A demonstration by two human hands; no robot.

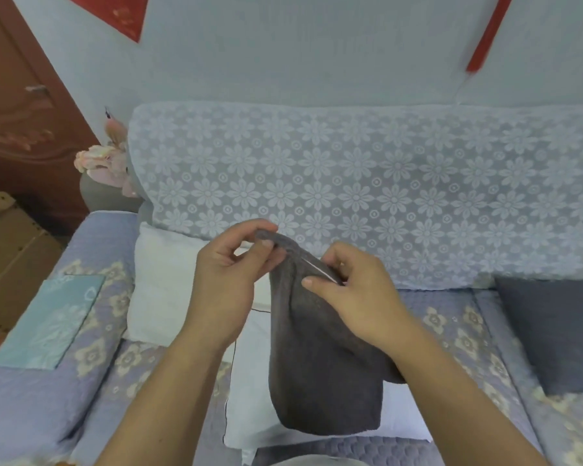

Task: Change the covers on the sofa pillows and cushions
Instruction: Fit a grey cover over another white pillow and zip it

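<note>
1. You hold a dark grey cushion cover (pixel 320 358) up in front of you, above the sofa seat (pixel 115 371); it hangs limp from its top edge, and its lower end drapes over a bare white pillow (pixel 249 415) lying on the seat.
2. A pale line runs along the cover's top edge between your two hands; it looks like the zip or the opening, though the blur keeps me from saying which.
3. Your left hand (pixel 229 280) pinches the highest corner of the cover between thumb and curled fingers.
4. Your right hand (pixel 354 294) grips the same edge a little lower and to the right, thumb on the near face and fingers curled behind the cloth.
5. A second bare white pillow (pixel 162 284) leans at the back of the seat, just left of your left hand, touching the sofa back.
6. The sofa back wears a lilac lace throw (pixel 367 190) with a flower pattern.
7. A dark blue-grey cushion (pixel 552 331) sits on the seat at the far right, well apart from the cover.
8. A folded pale turquoise cloth (pixel 54 321) lies on the left armrest.
9. Beyond the armrest stand a brown wooden door (pixel 21 105) and some pink flowers (pixel 105 159).
</note>
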